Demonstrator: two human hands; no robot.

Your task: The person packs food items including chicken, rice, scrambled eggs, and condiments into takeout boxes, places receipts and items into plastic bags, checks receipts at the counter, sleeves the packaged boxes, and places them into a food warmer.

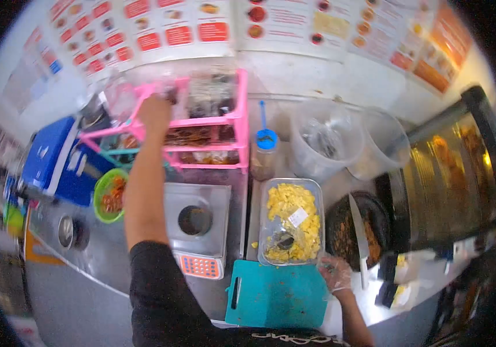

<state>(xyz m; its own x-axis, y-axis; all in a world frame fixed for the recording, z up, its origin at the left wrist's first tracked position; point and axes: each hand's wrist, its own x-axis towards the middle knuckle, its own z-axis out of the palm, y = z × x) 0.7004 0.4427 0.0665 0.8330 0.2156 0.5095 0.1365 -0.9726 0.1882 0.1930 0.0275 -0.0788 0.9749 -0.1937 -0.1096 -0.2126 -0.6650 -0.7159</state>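
My left hand reaches into the top shelf of a pink plastic rack, among packets. Its fingers are blurred and partly hidden, so what they touch is unclear. My right hand, in a thin clear glove, hovers by the near right corner of a clear tray. Its fingers curl loosely with a gap between them, and nothing shows in them. Yellow chopped food fills much of the tray, with a white label and a small dark round piece on it. A teal cutting board lies just below the tray.
A long knife rests across a dark round board on the right. Beyond it stands a glass display case. Left are a digital scale, a green bowl and a blue box. Clear tubs stand behind.
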